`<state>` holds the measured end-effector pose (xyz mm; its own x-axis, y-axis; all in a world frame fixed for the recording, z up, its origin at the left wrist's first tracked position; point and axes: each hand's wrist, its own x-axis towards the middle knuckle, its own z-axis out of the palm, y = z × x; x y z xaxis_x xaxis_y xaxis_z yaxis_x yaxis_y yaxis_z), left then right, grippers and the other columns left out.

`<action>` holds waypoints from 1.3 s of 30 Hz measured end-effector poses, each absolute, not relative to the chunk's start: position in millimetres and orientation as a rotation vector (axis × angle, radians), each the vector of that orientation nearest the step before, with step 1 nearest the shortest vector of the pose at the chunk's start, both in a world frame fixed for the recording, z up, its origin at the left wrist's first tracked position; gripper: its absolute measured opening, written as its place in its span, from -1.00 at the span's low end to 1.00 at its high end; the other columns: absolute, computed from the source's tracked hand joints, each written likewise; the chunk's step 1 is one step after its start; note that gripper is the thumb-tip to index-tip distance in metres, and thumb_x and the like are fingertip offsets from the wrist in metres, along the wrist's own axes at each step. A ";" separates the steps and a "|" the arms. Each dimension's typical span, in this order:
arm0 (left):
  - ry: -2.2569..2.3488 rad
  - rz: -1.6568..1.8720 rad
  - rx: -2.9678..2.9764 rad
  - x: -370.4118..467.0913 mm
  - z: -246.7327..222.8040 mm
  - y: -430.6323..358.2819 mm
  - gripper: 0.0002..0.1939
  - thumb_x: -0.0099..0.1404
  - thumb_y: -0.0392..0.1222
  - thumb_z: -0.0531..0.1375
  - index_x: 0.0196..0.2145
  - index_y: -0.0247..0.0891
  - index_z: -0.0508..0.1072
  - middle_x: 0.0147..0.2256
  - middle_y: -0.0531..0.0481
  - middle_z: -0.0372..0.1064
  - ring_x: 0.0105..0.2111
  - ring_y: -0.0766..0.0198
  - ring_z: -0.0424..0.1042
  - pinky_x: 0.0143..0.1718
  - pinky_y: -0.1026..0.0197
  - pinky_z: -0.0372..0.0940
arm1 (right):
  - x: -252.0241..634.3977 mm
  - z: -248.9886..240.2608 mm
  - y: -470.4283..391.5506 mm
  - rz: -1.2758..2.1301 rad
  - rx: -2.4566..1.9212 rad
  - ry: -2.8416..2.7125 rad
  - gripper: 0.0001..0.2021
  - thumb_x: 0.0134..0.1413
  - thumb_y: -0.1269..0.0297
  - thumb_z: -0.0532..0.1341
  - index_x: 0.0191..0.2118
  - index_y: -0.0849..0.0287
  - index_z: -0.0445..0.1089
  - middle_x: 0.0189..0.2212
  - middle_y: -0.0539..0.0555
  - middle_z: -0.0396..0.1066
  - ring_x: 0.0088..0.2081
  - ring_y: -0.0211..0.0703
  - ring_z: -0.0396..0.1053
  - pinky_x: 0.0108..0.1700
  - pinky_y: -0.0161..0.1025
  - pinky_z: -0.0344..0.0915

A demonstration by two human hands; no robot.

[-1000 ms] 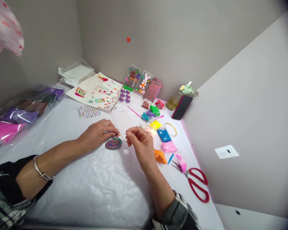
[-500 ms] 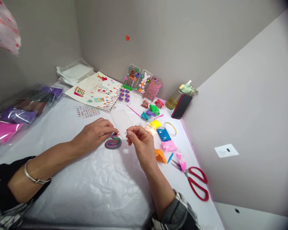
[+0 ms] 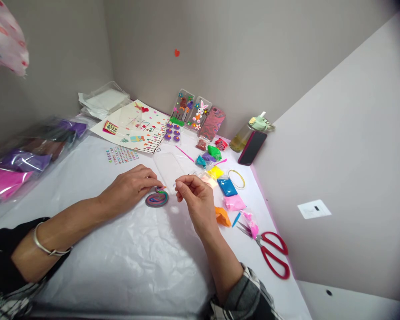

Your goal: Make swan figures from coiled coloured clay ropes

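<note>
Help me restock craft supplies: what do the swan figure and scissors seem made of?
Swan figure: probably modelling clay, fairly matte, with marbled coloured streaks. Scissors: blades look like metal, given their grey sheen; the smooth, uniformly red handles are likely plastic.

A gray wall (image 3: 220,58) stands behind the white tabletop (image 3: 120,266), with a little red heart (image 3: 177,53) on it. On the right is a paler wall (image 3: 356,146) with a flat white plate (image 3: 308,210) on it. A pink cloth (image 3: 3,38) with red spots hangs at the top left, and the light makes the tabletop shine.
</note>
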<state>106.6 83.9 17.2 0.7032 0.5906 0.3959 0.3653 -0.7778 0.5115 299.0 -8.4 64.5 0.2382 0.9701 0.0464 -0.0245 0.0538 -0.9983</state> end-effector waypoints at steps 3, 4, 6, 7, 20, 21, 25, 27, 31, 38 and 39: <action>0.782 0.819 2.443 107.2 21.0 82.8 -0.68 0.50 -0.13 0.06 -0.02 -0.18 0.60 -0.17 -0.09 0.54 -0.09 0.06 0.44 -0.07 0.07 0.32 | 299.1 64.0 -8.0 1.017 -1.257 -1.020 -0.86 0.04 0.23 0.36 -0.31 0.18 0.53 -0.47 -0.05 0.46 -0.49 -0.32 0.36 -0.39 -0.32 0.32; 0.803 0.845 2.404 107.3 23.3 81.9 -0.68 0.49 -0.13 0.07 0.01 -0.20 0.58 -0.17 -0.10 0.54 -0.09 0.06 0.45 -0.06 0.06 0.32 | 299.0 63.9 -7.7 1.022 -1.251 -1.014 -0.85 0.03 0.23 0.37 -0.29 0.17 0.54 -0.46 -0.05 0.47 -0.48 -0.31 0.38 -0.38 -0.31 0.33; 0.840 0.903 2.307 107.8 29.3 79.2 -0.69 0.47 -0.11 0.09 0.01 -0.21 0.56 -0.16 -0.09 0.54 -0.10 0.08 0.46 -0.03 0.07 0.32 | 298.7 64.0 -7.3 1.034 -1.228 -0.996 -0.84 0.00 0.25 0.39 -0.27 0.16 0.53 -0.45 -0.05 0.49 -0.46 -0.28 0.42 -0.36 -0.30 0.37; 0.855 0.934 2.249 108.1 32.7 77.5 -0.70 0.46 -0.10 0.11 0.00 -0.20 0.56 -0.15 -0.07 0.53 -0.10 0.10 0.47 -0.02 0.08 0.33 | 298.6 64.1 -7.2 1.039 -1.217 -0.988 -0.84 -0.01 0.26 0.39 -0.27 0.15 0.53 -0.45 -0.05 0.49 -0.45 -0.27 0.43 -0.35 -0.30 0.38; 0.764 1.062 1.947 111.0 49.2 60.0 -0.84 0.39 -0.08 0.26 -0.13 -0.14 0.57 -0.21 0.04 0.53 -0.18 0.19 0.51 -0.06 0.18 0.35 | 294.0 62.4 -8.8 1.148 -1.154 -0.951 -0.79 0.04 0.22 0.40 -0.23 0.15 0.45 -0.40 0.00 0.59 -0.40 -0.22 0.53 -0.29 -0.28 0.46; 0.713 1.053 1.984 111.5 48.0 59.3 -0.84 0.39 -0.09 0.28 -0.12 -0.14 0.56 -0.20 0.03 0.53 -0.18 0.19 0.50 -0.06 0.18 0.35 | 293.0 62.6 -8.7 1.162 -1.154 -0.952 -0.77 0.04 0.21 0.40 -0.21 0.15 0.43 -0.41 0.00 0.60 -0.40 -0.22 0.54 -0.29 -0.28 0.46; 0.577 1.020 2.145 114.3 43.3 56.9 -0.81 0.42 -0.12 0.27 -0.04 -0.14 0.56 -0.19 0.00 0.50 -0.15 0.18 0.48 -0.06 0.17 0.33 | 288.3 63.3 -9.0 1.198 -1.168 -0.989 -0.64 0.05 0.16 0.40 -0.06 0.11 0.38 -0.45 -0.04 0.59 -0.42 -0.19 0.52 -0.29 -0.25 0.45; 0.582 1.019 2.170 115.3 43.2 56.0 -0.83 0.44 -0.13 0.24 -0.07 -0.17 0.58 -0.22 -0.02 0.49 -0.16 0.18 0.46 -0.09 0.18 0.32 | 286.8 62.8 -9.5 1.211 -1.171 -1.005 -0.60 0.05 0.14 0.39 -0.02 0.10 0.36 -0.46 -0.07 0.57 -0.45 -0.20 0.50 -0.31 -0.25 0.44; 0.619 1.017 2.092 114.4 48.9 55.7 -0.87 0.44 -0.16 0.22 -0.20 -0.18 0.58 -0.26 0.02 0.48 -0.22 0.22 0.46 -0.13 0.22 0.32 | 289.9 61.6 -12.4 1.136 -1.258 -1.125 -0.68 0.17 0.10 0.30 -0.02 0.10 0.37 -0.46 -0.05 0.51 -0.45 -0.19 0.45 -0.34 -0.25 0.36; 0.918 0.878 1.850 98.0 46.2 67.1 -0.78 0.36 0.03 0.23 -0.29 -0.16 0.50 -0.29 0.05 0.47 -0.23 0.18 0.45 -0.13 0.18 0.33 | 299.7 63.3 -20.5 0.522 -1.826 -1.720 -0.92 0.29 0.23 0.28 -0.23 0.10 0.46 -0.30 0.06 0.52 -0.40 -0.16 0.38 -0.34 -0.23 0.14; 0.935 0.819 1.817 95.1 43.3 68.5 -0.76 0.36 0.05 0.23 -0.29 -0.16 0.50 -0.29 0.05 0.47 -0.24 0.17 0.46 -0.14 0.18 0.34 | 298.5 63.2 -21.2 0.507 -1.874 -1.788 -0.94 0.28 0.26 0.29 -0.20 0.09 0.45 -0.26 0.07 0.53 -0.38 -0.14 0.40 -0.34 -0.23 0.13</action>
